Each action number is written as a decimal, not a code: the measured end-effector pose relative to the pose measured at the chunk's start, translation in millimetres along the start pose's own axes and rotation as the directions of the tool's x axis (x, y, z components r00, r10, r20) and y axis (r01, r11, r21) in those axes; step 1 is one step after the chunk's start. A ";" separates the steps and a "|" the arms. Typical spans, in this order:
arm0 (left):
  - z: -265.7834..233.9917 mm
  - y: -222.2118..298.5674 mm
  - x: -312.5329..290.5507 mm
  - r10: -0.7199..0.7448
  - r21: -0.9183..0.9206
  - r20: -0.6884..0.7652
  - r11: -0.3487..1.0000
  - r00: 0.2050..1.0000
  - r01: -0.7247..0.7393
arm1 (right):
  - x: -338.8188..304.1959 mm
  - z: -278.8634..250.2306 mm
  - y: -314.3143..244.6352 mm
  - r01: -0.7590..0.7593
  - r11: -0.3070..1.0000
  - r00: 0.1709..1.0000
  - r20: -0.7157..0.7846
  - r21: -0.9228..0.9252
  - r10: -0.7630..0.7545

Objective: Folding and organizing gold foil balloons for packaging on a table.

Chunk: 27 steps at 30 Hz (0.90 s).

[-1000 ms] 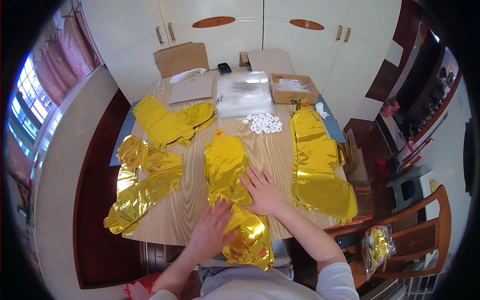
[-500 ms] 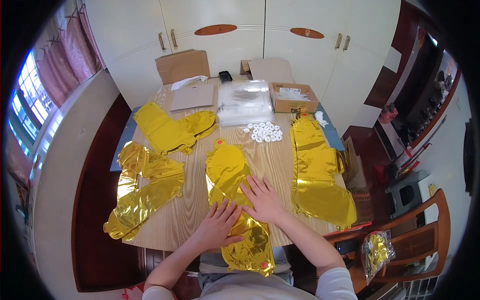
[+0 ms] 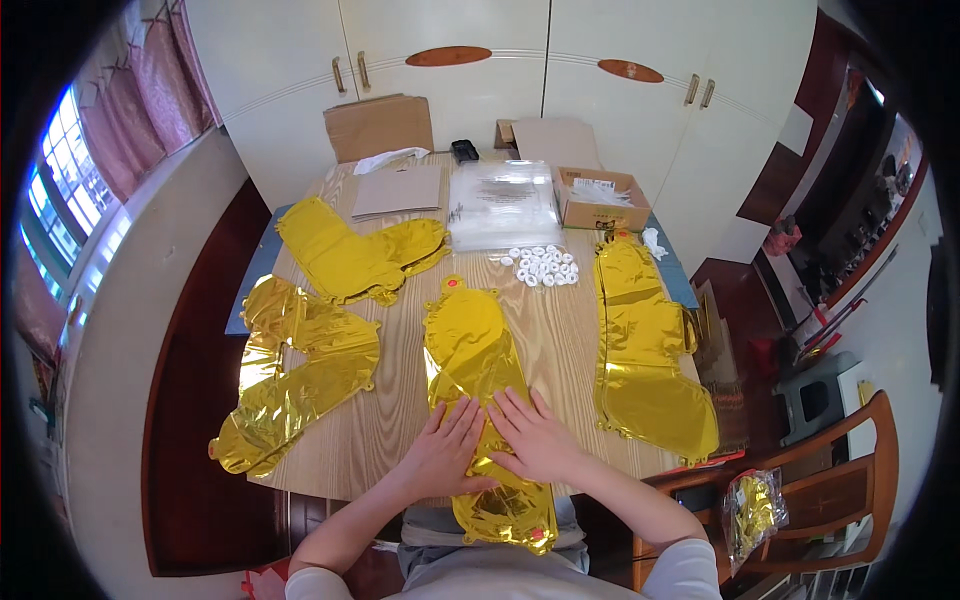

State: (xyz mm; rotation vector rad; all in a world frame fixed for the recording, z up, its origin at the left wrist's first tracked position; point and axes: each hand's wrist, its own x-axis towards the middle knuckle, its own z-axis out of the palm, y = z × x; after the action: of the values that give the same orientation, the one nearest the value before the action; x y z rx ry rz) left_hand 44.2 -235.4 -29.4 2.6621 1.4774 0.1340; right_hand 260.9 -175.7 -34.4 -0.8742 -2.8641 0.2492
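A long flat gold foil balloon (image 3: 472, 345) lies down the middle of the table, its near end hanging over the front edge towards my lap. My left hand (image 3: 447, 452) rests flat on its left side, fingers stretched out. Beside it my right hand (image 3: 533, 440) presses flat on the right side, fingers spread. Neither hand grips anything. On the left are two more gold foil balloons, one (image 3: 350, 258) farther off and one (image 3: 305, 385) nearer. A further gold foil balloon (image 3: 650, 370) lies along the right edge.
Small white rings (image 3: 545, 266) lie in a cluster beyond the middle balloon. Behind them are a stack of clear plastic bags (image 3: 500, 207), a cardboard box (image 3: 602, 213) and a flat card (image 3: 397, 192). A wooden chair (image 3: 850, 490) with a bagged gold item (image 3: 757, 507) stands at right.
My right hand has slid nearer to me along the middle balloon and now lies level with my left. The whole view has shifted slightly.
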 end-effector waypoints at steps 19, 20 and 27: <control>-7.5 -85.6 8.1 -0.102 -0.028 0.005 0.994 0.995 0.102 | -1.3 -1.5 -3.0 0.064 0.998 0.995 -0.073 0.001 -0.064; -8.2 -86.2 8.8 -0.114 -0.038 0.004 0.993 0.993 0.114 | -1.5 -1.4 -2.7 0.067 0.998 0.995 -0.077 0.004 -0.066; -10.3 -77.6 1.6 -0.136 -0.062 0.010 0.989 0.991 0.137 | -0.6 -1.8 -2.5 0.062 0.997 0.996 -0.062 0.039 -0.060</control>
State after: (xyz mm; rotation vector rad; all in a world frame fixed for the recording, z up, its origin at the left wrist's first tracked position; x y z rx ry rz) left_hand -21.5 -192.8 -28.8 2.5016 1.6198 0.1587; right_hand 260.3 -177.9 -32.2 -0.7720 -2.8133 0.2691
